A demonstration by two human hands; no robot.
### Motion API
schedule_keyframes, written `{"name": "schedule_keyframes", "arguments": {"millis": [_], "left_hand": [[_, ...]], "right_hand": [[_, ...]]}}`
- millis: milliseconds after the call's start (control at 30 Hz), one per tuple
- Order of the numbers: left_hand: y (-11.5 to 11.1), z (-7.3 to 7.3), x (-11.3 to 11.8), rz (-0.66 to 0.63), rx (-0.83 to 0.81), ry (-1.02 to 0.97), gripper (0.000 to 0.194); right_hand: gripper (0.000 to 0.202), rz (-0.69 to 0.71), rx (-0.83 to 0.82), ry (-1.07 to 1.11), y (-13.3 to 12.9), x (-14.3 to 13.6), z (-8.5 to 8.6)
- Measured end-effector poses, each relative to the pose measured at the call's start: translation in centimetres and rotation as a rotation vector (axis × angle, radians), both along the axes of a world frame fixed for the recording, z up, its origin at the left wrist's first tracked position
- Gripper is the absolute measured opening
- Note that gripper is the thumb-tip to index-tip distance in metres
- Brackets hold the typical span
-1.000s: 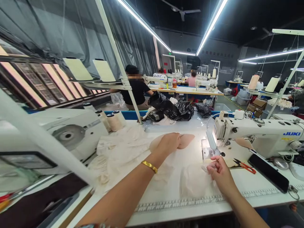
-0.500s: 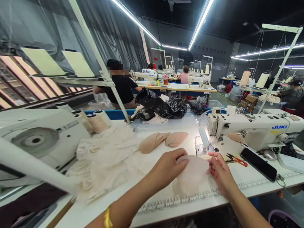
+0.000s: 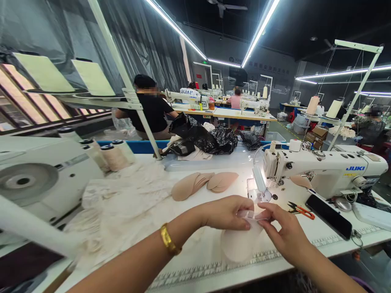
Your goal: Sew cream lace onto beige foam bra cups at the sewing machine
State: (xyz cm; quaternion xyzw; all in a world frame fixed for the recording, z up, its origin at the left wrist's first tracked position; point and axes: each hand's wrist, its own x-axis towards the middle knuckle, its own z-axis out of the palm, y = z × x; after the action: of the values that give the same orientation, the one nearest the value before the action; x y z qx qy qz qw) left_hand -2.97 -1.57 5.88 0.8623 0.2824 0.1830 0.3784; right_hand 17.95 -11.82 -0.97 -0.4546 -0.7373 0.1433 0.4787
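A pale, thin fabric piece [image 3: 240, 246] hangs by its upper edge over the front of the table, just short of the sewing machine's needle area. My left hand [image 3: 230, 213], with a gold bracelet at the wrist, pinches that edge from the left. From the right, the thumb and fingers of my right hand [image 3: 279, 224] are closed on the same edge, close to the left fingertips. Behind my hands stands the white sewing machine [image 3: 320, 162]. Beige cup-shaped pads [image 3: 187, 186] lie fanned in two groups beyond my left hand.
White fabric [image 3: 122, 203] is heaped on the left, near thread cones [image 3: 113, 158]. Orange-handled thread snips [image 3: 302, 211] and a black phone [image 3: 328, 215] lie to the right. A black plastic bag [image 3: 207, 138] sits at the back; a person in black [image 3: 149, 112] is seated beyond.
My right hand has closed on the fabric's upper edge, and my left hand has shifted right until the fingertips nearly meet. The fabric's edge is now gathered between them. The view has shifted slightly.
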Motion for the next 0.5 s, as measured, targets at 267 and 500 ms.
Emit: {"name": "schedule_keyframes", "arguments": {"millis": [267,500], "left_hand": [[0.0,-4.1,-0.9,0.011,0.763,0.213,0.021],[0.9,-8.4,1.5,-0.204,0.869,0.27,0.02]], "right_hand": [[0.026,-0.085,0.178,-0.288,4.1,1.4,-1.4],[0.027,0.107,0.044,-0.505,7.2,4.7,-5.4]]}}
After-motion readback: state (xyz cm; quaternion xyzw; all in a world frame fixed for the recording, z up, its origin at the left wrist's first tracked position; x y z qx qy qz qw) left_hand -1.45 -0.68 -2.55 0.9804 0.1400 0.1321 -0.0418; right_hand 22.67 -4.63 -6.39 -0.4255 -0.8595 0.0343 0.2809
